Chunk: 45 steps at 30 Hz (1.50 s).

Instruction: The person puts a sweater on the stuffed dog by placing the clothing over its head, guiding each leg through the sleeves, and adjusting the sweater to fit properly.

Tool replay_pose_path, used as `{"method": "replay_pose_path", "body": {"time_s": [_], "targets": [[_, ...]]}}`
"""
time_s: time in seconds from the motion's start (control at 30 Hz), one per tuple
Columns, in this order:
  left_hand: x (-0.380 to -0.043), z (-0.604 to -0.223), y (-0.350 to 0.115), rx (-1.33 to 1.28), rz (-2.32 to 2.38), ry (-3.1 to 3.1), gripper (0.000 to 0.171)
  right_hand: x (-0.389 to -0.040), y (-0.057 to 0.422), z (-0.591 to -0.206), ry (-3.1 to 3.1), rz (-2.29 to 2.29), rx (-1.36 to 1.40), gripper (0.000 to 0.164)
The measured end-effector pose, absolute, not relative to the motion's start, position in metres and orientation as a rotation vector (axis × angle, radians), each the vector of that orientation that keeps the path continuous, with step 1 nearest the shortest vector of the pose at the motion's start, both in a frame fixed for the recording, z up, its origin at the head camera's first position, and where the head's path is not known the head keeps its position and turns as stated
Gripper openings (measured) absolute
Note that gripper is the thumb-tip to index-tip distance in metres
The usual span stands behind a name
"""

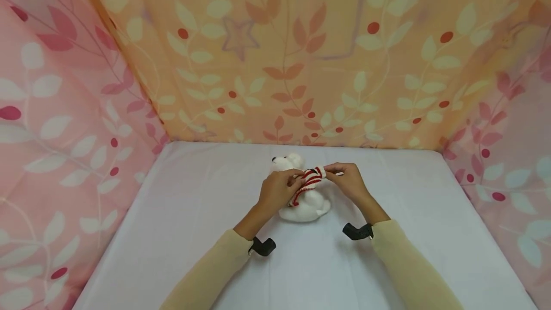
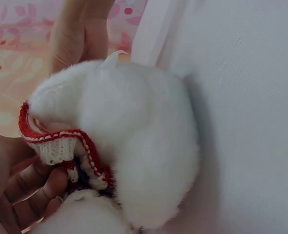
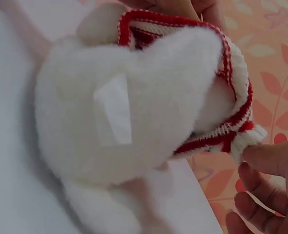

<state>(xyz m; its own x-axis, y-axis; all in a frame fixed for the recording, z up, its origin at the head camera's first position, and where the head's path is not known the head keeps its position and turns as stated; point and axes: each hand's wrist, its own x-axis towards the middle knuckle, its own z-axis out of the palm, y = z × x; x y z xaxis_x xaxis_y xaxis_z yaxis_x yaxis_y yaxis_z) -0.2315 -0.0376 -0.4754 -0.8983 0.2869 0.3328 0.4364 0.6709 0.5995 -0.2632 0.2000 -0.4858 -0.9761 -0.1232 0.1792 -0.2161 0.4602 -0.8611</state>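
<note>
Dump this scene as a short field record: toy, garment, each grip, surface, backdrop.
toy: white furry plush animal, head toward the far side, snout toward the picture's left in the head view
garment: red-and-white striped knit garment, over part of the toy; rounded lower body uncovered
tag: white flat fabric tag, on the fur
left grip: bare left hand, holds garment near the toy's head
right grip: bare right hand, pinches garment's white knit end
surface: white cloth-covered table, toy resting on it
backdrop: orange-yellow leaf-print fabric
</note>
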Motion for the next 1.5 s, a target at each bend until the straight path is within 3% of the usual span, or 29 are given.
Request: {"method": "replay_pose_path", "body": {"time_s": [0.43,0.7,1.5], "targets": [[-0.234,-0.482,-0.042,-0.619,-1.078,-2.687,0.021,-0.272,0.211,-0.491,-2.642,1.744,0.783,0.011],[-0.238,-0.485,-0.037,-0.628,-1.041,-2.658,0.021,-0.266,0.208,-0.486,-2.641,1.705,0.814,0.013],[-0.237,-0.476,-0.033,-0.68,-1.065,-2.7,0.015,-0.251,0.186,-0.457,-2.893,0.916,0.783,0.015]]}}
